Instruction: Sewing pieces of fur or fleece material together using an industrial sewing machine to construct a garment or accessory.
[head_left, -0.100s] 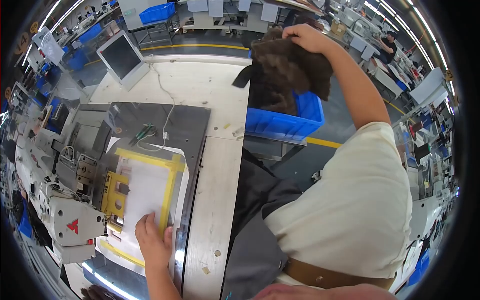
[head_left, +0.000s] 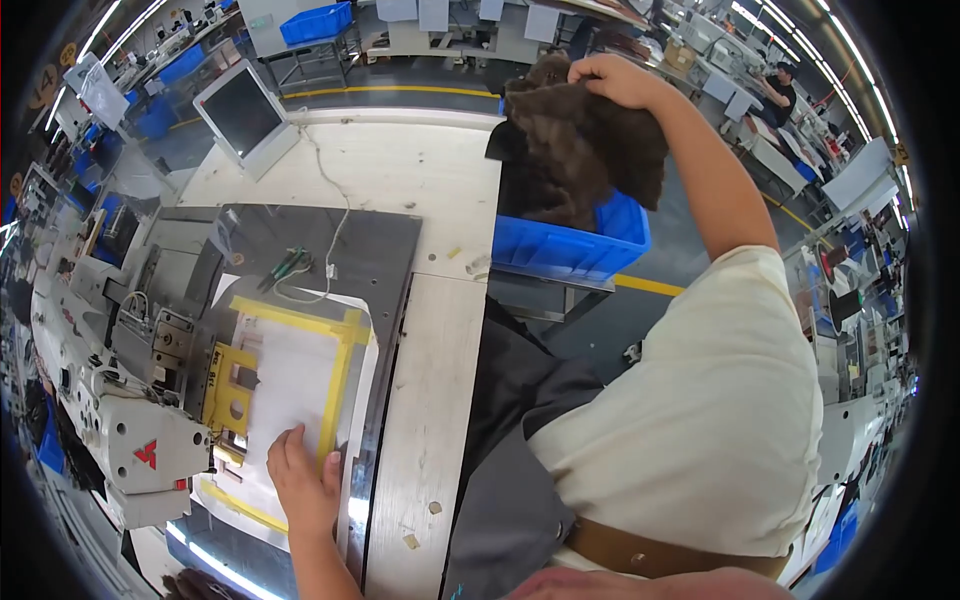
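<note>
My right hand (head_left: 618, 80) is stretched out to the far side and is closed on a dark brown furry piece of fabric (head_left: 585, 150), holding it up over a blue plastic bin (head_left: 570, 255). My left hand (head_left: 302, 482) lies flat, fingers apart, on a white template sheet (head_left: 290, 385) edged with yellow strips (head_left: 340, 385). That sheet rests on a dark grey machine bed (head_left: 370, 250). The hand's fingertips touch the near end of one yellow strip.
A white sewing machine head (head_left: 130, 440) stands left of the template. A tilted monitor (head_left: 243, 112) sits at the far end of the pale worktable (head_left: 400, 170). Green-handled tools (head_left: 285, 265) lie on the bed. Other workbenches and a seated person (head_left: 780, 90) are farther off.
</note>
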